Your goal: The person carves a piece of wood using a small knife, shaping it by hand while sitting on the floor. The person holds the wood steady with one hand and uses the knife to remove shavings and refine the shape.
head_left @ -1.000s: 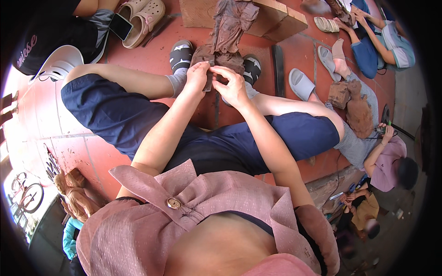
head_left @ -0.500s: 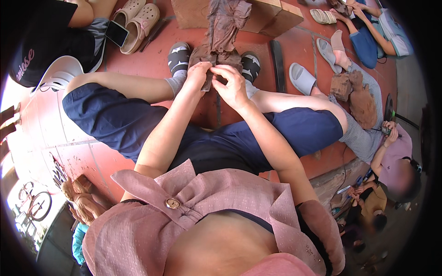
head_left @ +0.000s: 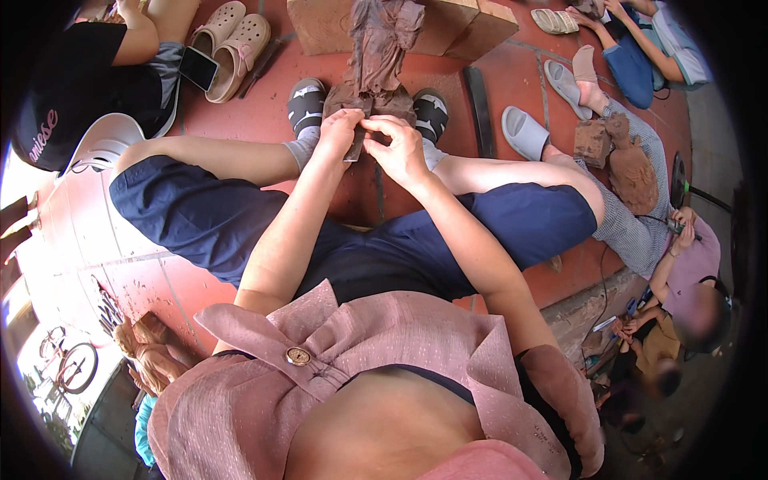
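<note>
Between my feet stands a reddish-brown carved figure point(head_left: 386, 50) with draped folds, on a block-like base; its top runs out of view. My left hand point(head_left: 342, 130) is closed around a thin, flat, dark strip point(head_left: 355, 147) with a pale lower end, close to the base's near edge. I cannot make out its kind. Beside it, my right hand point(head_left: 397, 150) has bent fingers, the fingertips drawn together near the strip's upper part. What those fingertips pinch, if anything, is hidden.
Behind the carving lie wooden blocks point(head_left: 472, 30). A dark flat bar point(head_left: 479, 112) rests on the red tiles to the right. Another carving point(head_left: 632, 172) stands by a co-worker's leg. At left are clogs point(head_left: 240, 56), a phone point(head_left: 198, 69) and a person in a cap point(head_left: 104, 144).
The whole view has shifted slightly, with the carving a little further left and up. Both hands keep nearly the same pose at the base and strip.
</note>
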Demonstrator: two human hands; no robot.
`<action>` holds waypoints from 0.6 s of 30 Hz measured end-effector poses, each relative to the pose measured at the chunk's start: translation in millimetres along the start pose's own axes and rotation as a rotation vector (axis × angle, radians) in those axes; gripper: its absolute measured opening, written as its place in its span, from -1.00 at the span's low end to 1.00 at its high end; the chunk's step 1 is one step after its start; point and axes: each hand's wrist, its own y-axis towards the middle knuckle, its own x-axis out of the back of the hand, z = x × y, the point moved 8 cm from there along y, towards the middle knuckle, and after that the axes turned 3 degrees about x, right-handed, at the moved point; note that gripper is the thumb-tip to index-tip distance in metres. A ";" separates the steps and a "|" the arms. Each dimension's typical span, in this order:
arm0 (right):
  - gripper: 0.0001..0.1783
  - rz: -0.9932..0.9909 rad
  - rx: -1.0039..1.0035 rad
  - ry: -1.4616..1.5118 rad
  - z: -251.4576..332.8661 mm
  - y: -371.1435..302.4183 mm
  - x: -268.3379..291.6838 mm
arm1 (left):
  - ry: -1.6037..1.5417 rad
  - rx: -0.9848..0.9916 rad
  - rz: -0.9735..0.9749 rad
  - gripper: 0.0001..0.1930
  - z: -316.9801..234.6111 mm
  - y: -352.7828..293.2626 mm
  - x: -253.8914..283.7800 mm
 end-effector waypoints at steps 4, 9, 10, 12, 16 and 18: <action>-0.63 -0.062 0.040 0.027 4.2 -1.4 3.3 | 0.019 -0.023 0.029 -0.86 -1.6 6.6 0.3; -0.64 0.014 -0.023 0.064 -1.0 -1.5 0.3 | -0.133 0.098 0.000 -0.83 13.2 0.6 0.6; -0.64 0.014 -0.035 0.061 -0.5 -4.0 -0.1 | -0.151 0.127 0.008 -0.82 15.6 -2.2 1.2; -0.66 -0.035 0.053 0.068 11.1 -4.9 7.6 | -0.130 0.043 0.052 -0.82 4.2 -14.2 -1.8; -0.73 -0.070 0.026 0.284 15.6 -2.6 18.9 | -0.154 -0.048 0.145 -0.82 -8.8 -27.5 -6.3; -0.77 -0.057 -0.197 0.555 2.7 -3.5 15.2 | -0.037 -0.071 0.167 -0.81 -15.7 -34.5 -8.6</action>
